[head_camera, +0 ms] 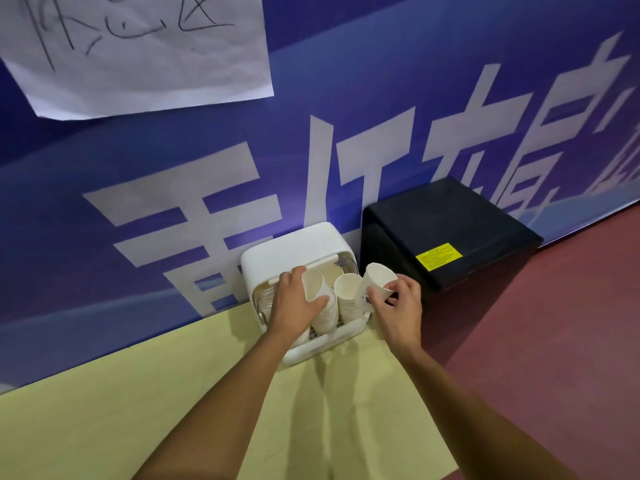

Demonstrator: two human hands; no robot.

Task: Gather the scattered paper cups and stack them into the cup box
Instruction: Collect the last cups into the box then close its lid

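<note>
A white cup box [294, 247] with its clear lid raised stands on the yellow table against the blue wall. Inside it are stacks of white paper cups [348, 296]. My left hand [294, 299] grips the top cup [313, 284] of the left stack, which leans over. My right hand [398, 303] holds a single white paper cup [377, 277] tilted just right of the box, its mouth facing up and away. More cups show through the box's clear left wall.
A black box [450, 230] with a yellow label [438, 256] stands right of the cup box. The yellow table [138, 410] ends at its right edge, with red floor [571, 341] beyond. A white paper sheet [138, 53] hangs on the blue wall.
</note>
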